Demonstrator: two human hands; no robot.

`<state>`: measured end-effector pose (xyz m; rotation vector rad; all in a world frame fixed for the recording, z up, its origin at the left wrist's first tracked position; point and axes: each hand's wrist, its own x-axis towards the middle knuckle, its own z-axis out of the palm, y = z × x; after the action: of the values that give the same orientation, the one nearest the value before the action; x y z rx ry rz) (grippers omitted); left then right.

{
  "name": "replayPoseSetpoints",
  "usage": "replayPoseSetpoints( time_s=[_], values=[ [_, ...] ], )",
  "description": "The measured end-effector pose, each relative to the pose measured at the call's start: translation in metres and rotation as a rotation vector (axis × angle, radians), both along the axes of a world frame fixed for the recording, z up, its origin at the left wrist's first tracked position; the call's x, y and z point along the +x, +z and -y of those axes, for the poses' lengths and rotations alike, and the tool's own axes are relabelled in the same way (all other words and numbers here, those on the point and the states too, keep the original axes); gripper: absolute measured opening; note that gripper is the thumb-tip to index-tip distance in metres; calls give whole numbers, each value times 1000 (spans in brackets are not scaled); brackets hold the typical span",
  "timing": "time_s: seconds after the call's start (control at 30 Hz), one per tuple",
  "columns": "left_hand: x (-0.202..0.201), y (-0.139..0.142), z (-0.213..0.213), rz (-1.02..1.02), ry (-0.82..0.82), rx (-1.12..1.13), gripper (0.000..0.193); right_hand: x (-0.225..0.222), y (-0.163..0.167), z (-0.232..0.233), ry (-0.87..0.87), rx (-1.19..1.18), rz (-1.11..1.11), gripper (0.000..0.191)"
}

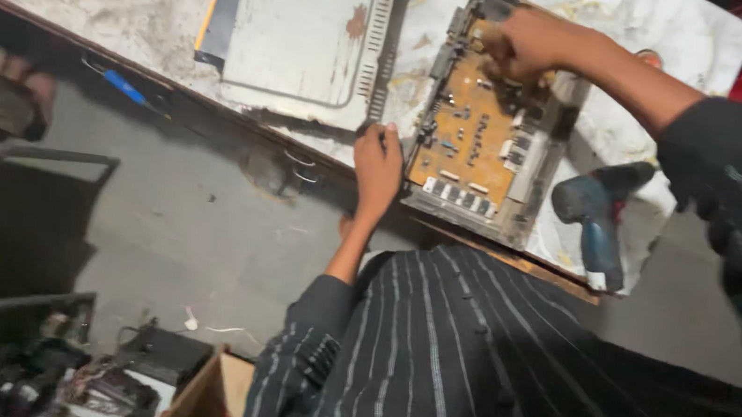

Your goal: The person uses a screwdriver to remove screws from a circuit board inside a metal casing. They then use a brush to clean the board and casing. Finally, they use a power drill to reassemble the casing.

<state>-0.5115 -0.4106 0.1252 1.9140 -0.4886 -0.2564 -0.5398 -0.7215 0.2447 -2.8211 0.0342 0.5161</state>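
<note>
While the left hand [378, 164] clasps the circuit board chassis [486, 119] edge, the right hand [525, 44] pinches a component at its far end. Long axis runs away from the person; a cordless drill [598, 218] lies right.

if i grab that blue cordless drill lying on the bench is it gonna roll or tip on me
The drill lies on its side near the table's front edge, so it probably won't tip. Its angled handle should keep it from rolling far. The thick dark body hints at top-heavy weight, so it may swing nose-down if lifted by the handle. A push toward the near edge could likely drop it.
</note>
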Motion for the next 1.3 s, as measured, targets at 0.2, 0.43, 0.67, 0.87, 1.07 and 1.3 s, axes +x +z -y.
replayPoseSetpoints(
  time_s=[0.2, 0.43, 0.67, 0.87, 1.07, 1.3],
  values=[
    [-3, 1, 5, -3, 21, -70, 33, 0, 3, 6, 103, -63, 37, 17],
    [-2, 0, 7, -4, 21, -78, 33, -15, 15, -19, 59, 196, 264, 18],
    [-1, -2, 6, -10, -7, -21, 34, -18, 3, -19, 30, 166, 473, 23],
    [2, -6, 6, -3, 11, -8, 34, -24, -15, -11, -190, 138, 347, 18],
    [1, -7, 1, 24, -32, -14, 35, -13, -7, -9, -572, 855, -250, 18],
    [5, -5, -1, 20, -14, -25, 35, -70, 7, -114, -23, -34, 107, 36]
  ],
)
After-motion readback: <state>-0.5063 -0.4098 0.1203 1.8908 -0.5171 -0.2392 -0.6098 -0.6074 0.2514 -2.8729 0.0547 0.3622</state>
